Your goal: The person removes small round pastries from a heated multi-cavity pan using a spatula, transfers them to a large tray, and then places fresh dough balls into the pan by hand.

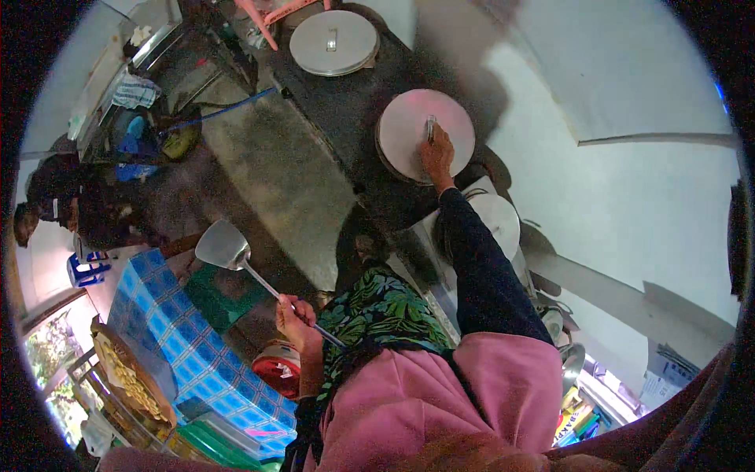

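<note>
My left hand (pixel 297 321) is closed around the long handle of a metal wok spatula (pixel 222 245). The broad, slightly dished blade points away to the left, over the floor, and touches nothing that I can see. With my arm stretched far forward, my right hand (pixel 439 157) grips the small handle in the middle of a round, pale metal pot lid (pixel 403 138). The lid lies on or just above its pot; the pot beneath is mostly hidden.
A second lidded pot (pixel 334 41) stands farther along the dark counter (pixel 330 106). Nearer, a round pale lid (pixel 495 224) is partly behind my right forearm. A table with blue checked cloth (pixel 185 330), a basket of yellowish food (pixel 130 377) and a red-lidded bucket (pixel 277 370) are at left.
</note>
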Motion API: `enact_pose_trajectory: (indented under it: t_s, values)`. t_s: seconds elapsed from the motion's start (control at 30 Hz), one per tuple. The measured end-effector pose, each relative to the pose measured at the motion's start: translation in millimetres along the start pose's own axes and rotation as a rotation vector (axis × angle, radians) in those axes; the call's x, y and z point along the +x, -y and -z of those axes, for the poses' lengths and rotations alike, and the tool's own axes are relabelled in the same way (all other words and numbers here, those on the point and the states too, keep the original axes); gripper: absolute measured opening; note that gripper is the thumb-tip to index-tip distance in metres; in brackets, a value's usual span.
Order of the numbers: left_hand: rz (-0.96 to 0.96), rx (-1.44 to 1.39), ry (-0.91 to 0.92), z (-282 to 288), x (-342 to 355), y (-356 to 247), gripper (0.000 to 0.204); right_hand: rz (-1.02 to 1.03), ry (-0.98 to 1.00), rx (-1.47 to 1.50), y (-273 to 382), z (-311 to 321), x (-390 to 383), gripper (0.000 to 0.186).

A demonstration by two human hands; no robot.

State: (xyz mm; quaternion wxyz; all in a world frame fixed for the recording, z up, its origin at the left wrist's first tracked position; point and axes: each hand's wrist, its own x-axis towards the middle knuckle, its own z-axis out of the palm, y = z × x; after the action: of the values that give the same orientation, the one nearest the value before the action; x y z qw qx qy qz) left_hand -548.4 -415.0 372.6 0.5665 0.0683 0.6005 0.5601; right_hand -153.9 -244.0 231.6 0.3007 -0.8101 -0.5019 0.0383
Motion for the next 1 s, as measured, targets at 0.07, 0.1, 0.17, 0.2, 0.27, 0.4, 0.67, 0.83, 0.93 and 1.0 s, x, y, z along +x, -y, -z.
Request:
enact_pose_trajectory:
  t_s: [0.07,0.1,0.17,0.2,0.27,0.4,0.67,0.83,0.93,1.0]
  values:
    - [0.024,-0.035,-0.032,4.9,1.8,1.6,0.024,-0.06,0.065,-0.026,-0.7,-12.6,1.3,0.049]
    - [0.019,-0.032,-0.04,7.9,2.6,2.5,0.024,-0.106,0.098,-0.04,1.2,-15.7,0.7,0.05]
    - [0.019,-0.018,-0.04,10.6,4.9,3.7,0.024,-0.14,0.138,-0.079,-0.2,-17.9,-0.5,0.05]
    - [0.009,-0.016,-0.038,10.4,5.8,4.5,0.024,-0.129,0.146,-0.103,-2.3,-19.1,-0.1,0.051]
    - [0.002,-0.005,-0.024,9.2,5.9,6.9,0.025,-0.075,0.139,-0.059,-6.9,-19.2,-2.0,0.051]
    - [0.084,0.037,-0.052,-0.4,8.0,11.2,0.027,-0.05,0.052,0.356,-34.9,-16.2,-21.9,0.049]
    - [0.024,0.073,0.087,6.9,7.2,5.8,0.027,-0.548,-0.31,-0.633,-73.6,123.6,-160.2,0.039]
    - [0.033,0.125,0.187,-6.6,3.2,-2.9,0.027,-0.8,-0.183,-0.449,-114.8,120.6,-210.3,0.044]
    - [0.049,0.154,0.231,0.2,4.8,-11.6,0.027,-0.746,-0.286,-0.37,-137.2,130.5,-230.8,0.048]
    - [0.029,0.183,0.209,5.8,4.3,-14.0,0.027,-0.761,-0.356,-0.454,-151.0,164.1,-240.3,0.045]
